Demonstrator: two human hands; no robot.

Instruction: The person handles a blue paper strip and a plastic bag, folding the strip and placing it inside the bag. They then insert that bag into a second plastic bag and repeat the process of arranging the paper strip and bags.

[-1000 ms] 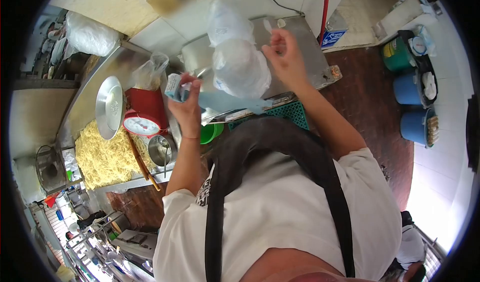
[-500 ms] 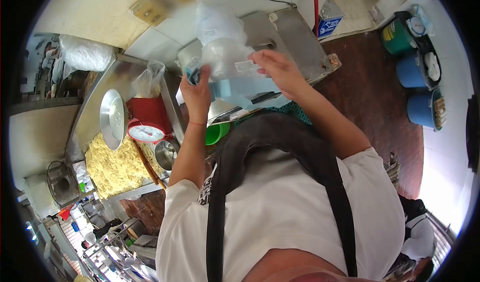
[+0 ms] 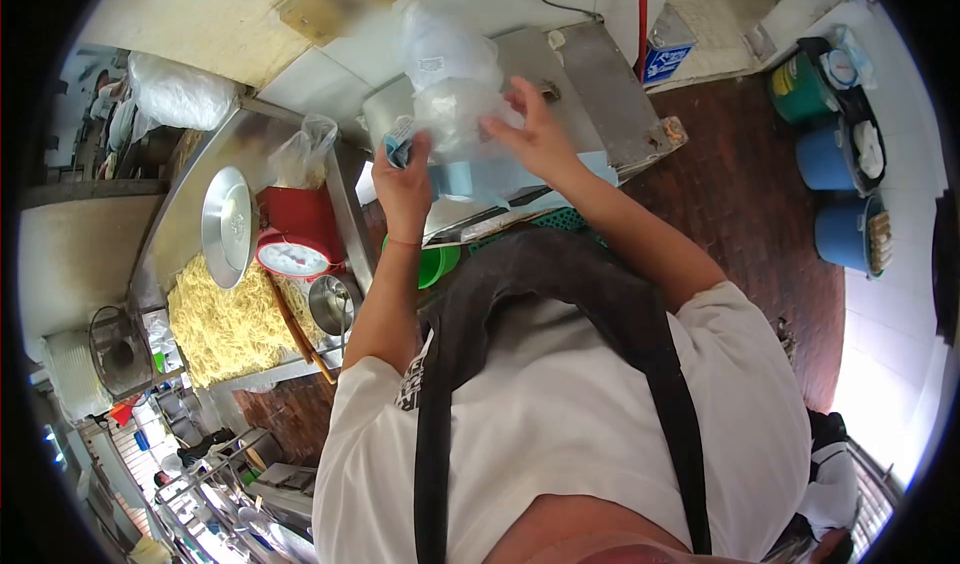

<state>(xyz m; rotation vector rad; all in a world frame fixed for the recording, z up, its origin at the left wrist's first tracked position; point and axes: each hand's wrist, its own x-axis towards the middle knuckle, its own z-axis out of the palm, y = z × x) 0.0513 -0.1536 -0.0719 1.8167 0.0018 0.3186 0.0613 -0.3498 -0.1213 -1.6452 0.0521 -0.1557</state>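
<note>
My left hand (image 3: pixel 403 186) is closed around the gathered end of a plastic bag (image 3: pixel 398 148) with blue print. To its right, my right hand (image 3: pixel 540 136) is raised with the fingers apart, its fingertips right at a clear plastic bag bundle (image 3: pixel 460 119). Behind that sits another whitish plastic bag (image 3: pixel 445 49) with a small printed label. A light-blue plastic sheet (image 3: pixel 480 179) stretches below the hands, over the near edge of the metal counter (image 3: pixel 615 89).
On the left, a red scale (image 3: pixel 297 219) with a metal pan (image 3: pixel 228 226) stands beside a heap of yellow noodles (image 3: pixel 235 314). A wooden stick (image 3: pixel 298 329) and metal bowl (image 3: pixel 330 304) lie near. A green container (image 3: pixel 436 262) sits below; blue bins (image 3: pixel 840 229) line the right wall.
My right hand has pulled back slightly from the bag bundle, its fingers spreading upward. My left hand keeps its hold on the printed bag and has shifted a little right.
</note>
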